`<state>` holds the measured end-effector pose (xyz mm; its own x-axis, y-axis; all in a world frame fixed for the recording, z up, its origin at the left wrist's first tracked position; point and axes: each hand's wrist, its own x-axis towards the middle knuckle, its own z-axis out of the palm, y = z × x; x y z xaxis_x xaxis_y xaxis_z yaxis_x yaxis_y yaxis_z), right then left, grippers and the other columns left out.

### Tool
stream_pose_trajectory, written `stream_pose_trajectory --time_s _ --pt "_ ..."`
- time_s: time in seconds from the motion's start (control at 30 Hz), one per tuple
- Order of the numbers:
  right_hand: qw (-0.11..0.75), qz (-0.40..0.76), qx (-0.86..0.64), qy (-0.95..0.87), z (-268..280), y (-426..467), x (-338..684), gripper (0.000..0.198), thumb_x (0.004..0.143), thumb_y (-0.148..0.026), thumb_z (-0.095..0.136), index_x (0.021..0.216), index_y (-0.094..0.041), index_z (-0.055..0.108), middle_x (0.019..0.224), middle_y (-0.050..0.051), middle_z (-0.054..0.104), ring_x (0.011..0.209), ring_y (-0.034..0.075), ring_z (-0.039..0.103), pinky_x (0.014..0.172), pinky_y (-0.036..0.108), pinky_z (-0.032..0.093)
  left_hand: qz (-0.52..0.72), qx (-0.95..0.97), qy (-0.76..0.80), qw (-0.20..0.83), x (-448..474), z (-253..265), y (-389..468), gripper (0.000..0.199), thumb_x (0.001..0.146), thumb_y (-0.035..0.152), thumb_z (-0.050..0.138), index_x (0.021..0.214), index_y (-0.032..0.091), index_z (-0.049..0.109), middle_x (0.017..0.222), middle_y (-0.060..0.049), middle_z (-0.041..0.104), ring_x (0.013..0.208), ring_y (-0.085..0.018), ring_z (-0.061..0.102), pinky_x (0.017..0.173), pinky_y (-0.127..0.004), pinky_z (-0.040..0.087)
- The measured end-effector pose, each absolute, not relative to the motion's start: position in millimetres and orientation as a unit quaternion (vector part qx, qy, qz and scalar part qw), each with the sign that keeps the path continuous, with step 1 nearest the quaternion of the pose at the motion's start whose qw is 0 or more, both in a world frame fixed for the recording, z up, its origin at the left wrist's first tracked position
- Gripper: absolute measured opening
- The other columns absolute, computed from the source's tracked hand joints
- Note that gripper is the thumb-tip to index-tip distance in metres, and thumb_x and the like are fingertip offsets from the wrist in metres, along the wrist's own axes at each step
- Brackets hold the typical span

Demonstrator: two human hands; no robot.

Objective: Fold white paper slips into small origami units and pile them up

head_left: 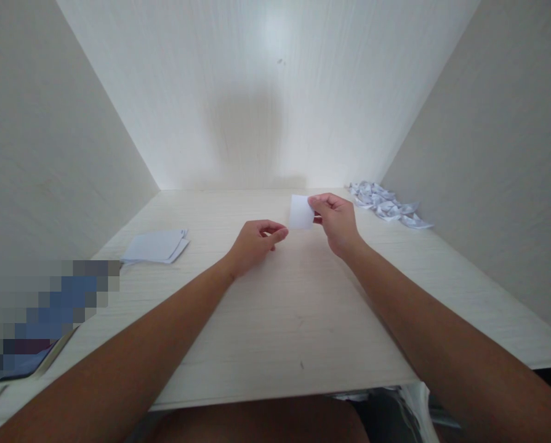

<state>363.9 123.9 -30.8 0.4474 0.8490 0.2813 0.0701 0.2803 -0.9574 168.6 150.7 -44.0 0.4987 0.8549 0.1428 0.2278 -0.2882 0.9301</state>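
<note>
My right hand [337, 221] pinches a small white piece of paper [301, 212] by its right edge, between thumb and fingers. The paper is held up above the white table, roughly in the middle of the view. My left hand [259, 243] is just left of it, thumb and index finger brought together at the paper's lower left corner. Whether that corner lies between those fingertips I cannot tell. Farther left, a stack of white paper sheets [152, 246] lies on the table. At the back right is a heap of folded white paper pieces [386, 202].
The white wood-grain table [275, 344] is bounded by a back panel [275, 123] and side panels on the left [48, 123] and right [497, 141]. A flat object [58, 320], mostly blurred by pixels, lies at the left front edge.
</note>
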Motion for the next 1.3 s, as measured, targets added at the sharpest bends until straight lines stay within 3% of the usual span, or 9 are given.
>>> stream_pose_trajectory --time_s 0.13,0.57,0.7,0.87,1.13,1.23,1.3 --pt "0.665 0.303 -0.524 -0.437 -29.7 122.3 360.5 0.024 0.07 -0.041 0.075 0.071 -0.02 0.065 0.07 -0.001 0.064 0.067 0.013 0.058 0.064 0.029 0.05 0.34 0.725 0.364 0.476 170.3 -43.4 148.1 0.025 0.085 0.039 0.07 0.085 0.014 0.076 0.074 -0.004 0.072 0.053 -0.009 0.05 0.051 -0.022 0.041" --pt "0.648 0.341 -0.518 -0.442 -29.5 118.6 353.9 0.024 0.069 -0.041 0.077 0.071 -0.02 0.066 0.072 0.0 0.066 0.067 0.013 0.058 0.064 0.029 0.049 0.358 0.708 0.347 0.499 173.9 -47.3 149.8 0.019 0.079 0.034 0.068 0.07 0.018 0.063 0.064 0.0 0.063 0.052 -0.009 0.049 0.05 -0.022 0.038" --pt "0.649 0.342 -0.52 -0.438 -28.7 119.0 357.4 0.025 0.069 -0.041 0.077 0.072 -0.02 0.065 0.071 -0.001 0.065 0.067 0.012 0.057 0.065 0.029 0.05 0.357 0.699 0.349 0.513 173.9 -45.8 146.6 0.021 0.081 0.035 0.068 0.073 0.017 0.063 0.066 0.0 0.063 0.052 -0.008 0.048 0.047 -0.02 0.038" --pt "0.646 0.341 -0.522 -0.441 -26.9 119.5 361.1 0.026 0.068 -0.042 0.077 0.072 -0.02 0.065 0.073 -0.001 0.065 0.068 0.013 0.058 0.066 0.029 0.05 0.358 0.699 0.346 0.513 174.9 -45.2 143.9 0.023 0.083 0.038 0.069 0.092 0.016 0.069 0.081 -0.003 0.07 0.06 -0.009 0.054 0.048 -0.02 0.042" --pt "0.616 0.367 -0.515 -0.47 -27.9 116.2 352.4 0.026 0.068 -0.042 0.077 0.071 -0.019 0.066 0.072 0.0 0.066 0.067 0.013 0.059 0.066 0.03 0.051 0.36 0.708 0.368 0.484 175.1 -47.8 145.3 0.024 0.088 0.036 0.063 0.073 0.018 0.062 0.067 0.0 0.063 0.048 -0.007 0.045 0.045 -0.02 0.037" --pt "0.611 0.369 -0.521 -0.469 -27.7 115.8 352.8 0.026 0.069 -0.043 0.076 0.073 -0.019 0.065 0.074 0.0 0.066 0.067 0.013 0.059 0.065 0.029 0.05 0.351 0.722 0.376 0.463 175.5 -47.9 145.3 0.023 0.09 0.036 0.061 0.078 0.017 0.063 0.071 -0.001 0.065 0.045 -0.006 0.044 0.042 -0.021 0.036" --pt "0.603 0.366 -0.531 -0.469 -27.9 116.4 353.9 0.027 0.07 -0.044 0.074 0.074 -0.019 0.065 0.075 0.0 0.067 0.067 0.013 0.059 0.064 0.028 0.05 0.347 0.737 0.386 0.434 175.4 -48.0 146.4 0.025 0.093 0.04 0.059 0.09 0.016 0.066 0.08 -0.004 0.068 0.051 -0.009 0.052 0.042 -0.021 0.04"
